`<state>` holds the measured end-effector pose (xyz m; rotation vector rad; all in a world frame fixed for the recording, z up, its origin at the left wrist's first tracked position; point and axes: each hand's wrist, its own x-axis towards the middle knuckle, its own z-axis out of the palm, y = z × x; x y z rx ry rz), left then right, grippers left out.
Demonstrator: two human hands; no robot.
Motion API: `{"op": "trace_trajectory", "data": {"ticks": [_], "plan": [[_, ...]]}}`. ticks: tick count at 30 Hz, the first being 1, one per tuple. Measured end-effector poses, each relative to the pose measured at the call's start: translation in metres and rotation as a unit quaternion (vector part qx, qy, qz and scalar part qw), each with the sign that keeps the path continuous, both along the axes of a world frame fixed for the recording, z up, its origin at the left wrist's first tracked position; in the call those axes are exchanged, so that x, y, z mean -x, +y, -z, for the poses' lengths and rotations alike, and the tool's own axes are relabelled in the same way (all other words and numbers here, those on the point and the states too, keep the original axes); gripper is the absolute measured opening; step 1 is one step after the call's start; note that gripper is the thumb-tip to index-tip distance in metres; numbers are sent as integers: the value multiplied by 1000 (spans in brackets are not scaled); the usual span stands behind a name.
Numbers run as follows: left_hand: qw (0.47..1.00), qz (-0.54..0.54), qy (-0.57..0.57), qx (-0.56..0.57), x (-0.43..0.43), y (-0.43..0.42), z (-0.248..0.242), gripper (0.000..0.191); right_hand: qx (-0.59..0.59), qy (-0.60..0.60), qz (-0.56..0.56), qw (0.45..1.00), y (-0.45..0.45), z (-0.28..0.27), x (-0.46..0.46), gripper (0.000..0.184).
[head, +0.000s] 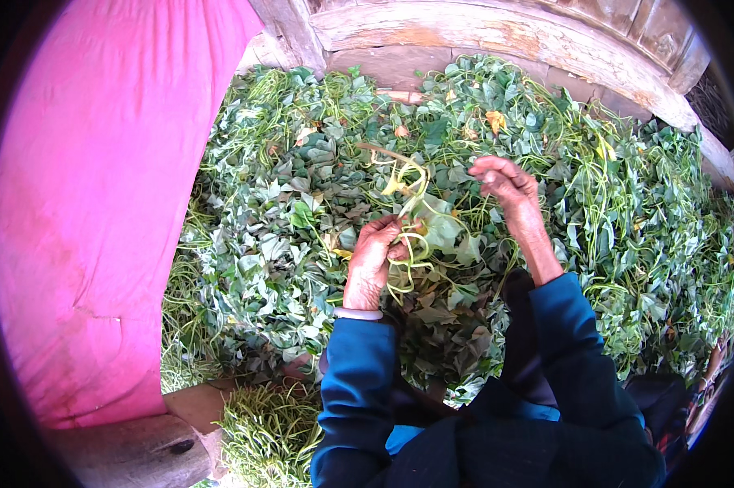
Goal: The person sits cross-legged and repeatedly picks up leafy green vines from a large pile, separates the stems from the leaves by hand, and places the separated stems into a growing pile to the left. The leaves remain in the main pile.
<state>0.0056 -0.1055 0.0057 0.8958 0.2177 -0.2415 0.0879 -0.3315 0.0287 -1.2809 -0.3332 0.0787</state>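
Observation:
My left hand [376,259] is closed around a leafy green vine [420,189], its curling stems and pale leaves sticking out above and to the right of the fingers. To the right and a little higher, my right hand [506,189] is raised over the leaves with its fingers bent; nothing can be made out between them. Under both hands spreads a thick heap of cut green leaves and vines [269,244], with a few yellow and brown leaves among them. A pale bangle [358,313] circles my left wrist.
A pink cloth [99,213] hangs down the left side. Beyond the heap lies a weathered wooden beam [464,27]. At the lower left are a log [129,451] and a pile of pale green stems [272,433] close to my left sleeve.

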Motion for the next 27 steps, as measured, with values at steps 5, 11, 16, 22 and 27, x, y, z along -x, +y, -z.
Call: {"op": "trace_trajectory", "data": {"ticks": [5, 11, 16, 22, 27], "plan": [[996, 77, 19, 32, 0, -8, 6, 24, 41, -1, -208, 977, 18, -1, 17, 38], [996, 89, 25, 0, 2, -13, 6, 21, 116, 45, -264, 957, 2, -2, 8, 34], [928, -47, -73, -363, -4, -22, 13, 25, 138, -16, -210, 968, 9, 12, 8, 21], [751, -264, -245, -553, 2, -29, -1, 25, 75, 66, -82, 992, 25, 24, 10, 10], [799, -219, -247, -502, 3, -56, -7, 18, 99, 86, -101, 986, 39, 25, 26, 6]]}}
